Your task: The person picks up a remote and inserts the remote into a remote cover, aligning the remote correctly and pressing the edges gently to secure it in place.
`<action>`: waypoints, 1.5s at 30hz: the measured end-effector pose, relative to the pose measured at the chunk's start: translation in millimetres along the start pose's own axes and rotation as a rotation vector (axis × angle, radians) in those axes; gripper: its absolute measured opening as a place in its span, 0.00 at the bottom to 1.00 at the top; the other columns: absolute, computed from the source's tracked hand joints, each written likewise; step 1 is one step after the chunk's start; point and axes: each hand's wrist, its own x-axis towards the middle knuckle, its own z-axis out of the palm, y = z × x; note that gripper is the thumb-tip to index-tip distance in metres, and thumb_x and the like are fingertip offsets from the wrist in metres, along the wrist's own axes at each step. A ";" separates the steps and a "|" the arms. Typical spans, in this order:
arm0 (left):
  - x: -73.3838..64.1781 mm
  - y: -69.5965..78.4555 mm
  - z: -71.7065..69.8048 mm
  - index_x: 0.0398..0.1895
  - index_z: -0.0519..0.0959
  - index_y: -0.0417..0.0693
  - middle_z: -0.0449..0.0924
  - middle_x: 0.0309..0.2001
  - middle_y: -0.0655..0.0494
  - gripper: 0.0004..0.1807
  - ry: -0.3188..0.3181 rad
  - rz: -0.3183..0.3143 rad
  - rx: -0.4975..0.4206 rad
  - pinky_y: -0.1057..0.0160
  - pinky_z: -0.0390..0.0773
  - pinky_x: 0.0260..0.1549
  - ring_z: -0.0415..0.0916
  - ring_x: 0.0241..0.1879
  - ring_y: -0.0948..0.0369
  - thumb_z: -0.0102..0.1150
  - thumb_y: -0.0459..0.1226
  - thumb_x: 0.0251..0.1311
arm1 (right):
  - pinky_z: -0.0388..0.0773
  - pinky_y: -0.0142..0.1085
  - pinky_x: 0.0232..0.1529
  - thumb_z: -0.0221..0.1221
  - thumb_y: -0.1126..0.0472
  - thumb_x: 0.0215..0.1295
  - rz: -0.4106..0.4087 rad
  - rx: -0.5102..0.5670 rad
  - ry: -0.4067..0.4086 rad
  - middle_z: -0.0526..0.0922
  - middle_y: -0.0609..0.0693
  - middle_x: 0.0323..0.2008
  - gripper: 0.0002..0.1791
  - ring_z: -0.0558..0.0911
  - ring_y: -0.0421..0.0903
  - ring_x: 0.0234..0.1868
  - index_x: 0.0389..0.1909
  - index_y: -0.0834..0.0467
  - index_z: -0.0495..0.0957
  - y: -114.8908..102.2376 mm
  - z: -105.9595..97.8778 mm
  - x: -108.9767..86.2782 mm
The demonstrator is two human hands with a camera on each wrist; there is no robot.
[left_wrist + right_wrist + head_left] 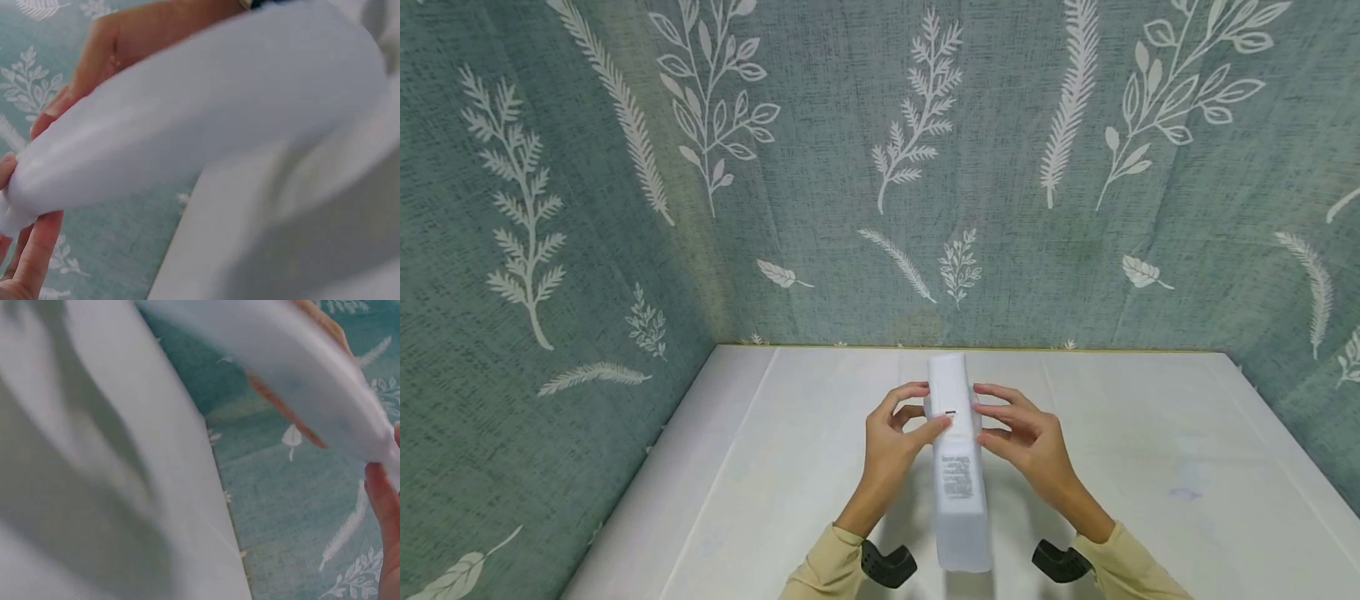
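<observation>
A long white packet with soft, smooth wrapping is held lengthwise above the table, printed with a block of small grey text and a dark mark. My left hand grips its left side, thumb lying across the face near the dark mark. On the opposite side, the fingertips and thumb of my right hand pinch the packet's edge. In the left wrist view the packet looks rounded and gathers narrow at the end between the fingers. The right wrist view shows the packet blurred; what is inside it cannot be seen.
Under the hands lies a white-covered table with faint creases and a pale bluish stain at the right. A green cloth backdrop with white leaf patterns rises behind and beside it. Black straps or mounts sit at both wrists.
</observation>
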 end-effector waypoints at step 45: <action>-6.7 19.8 -0.7 0.61 0.74 0.58 0.73 0.58 0.60 0.36 -0.044 0.012 0.163 0.61 0.82 0.30 0.76 0.43 0.53 0.73 0.31 0.45 | 0.84 0.36 0.35 0.62 0.80 0.53 -0.028 -0.172 -0.031 0.72 0.59 0.42 0.12 0.76 0.44 0.43 0.34 0.62 0.79 -14.1 13.2 0.6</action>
